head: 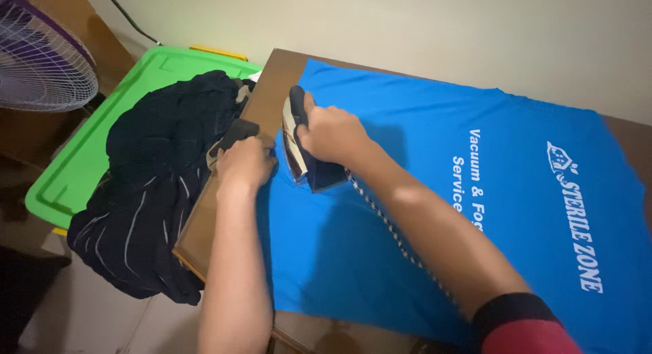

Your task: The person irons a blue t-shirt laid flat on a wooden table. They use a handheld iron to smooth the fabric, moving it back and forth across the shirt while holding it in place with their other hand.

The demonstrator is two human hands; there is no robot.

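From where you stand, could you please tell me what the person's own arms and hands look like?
Both hands, the left hand and the right hand, are bare, with no gloves, rings or watch visible. The forearms are uncovered. Only the right arm shows clothing: a red sleeve with a dark cuff at the lower frame edge.

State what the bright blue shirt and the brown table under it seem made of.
Bright blue shirt: seemingly thin knit fabric, matte; it lies limp with soft creases. Brown table: probably wood or wood laminate, smooth with slight sheen; its hard straight edge shows.
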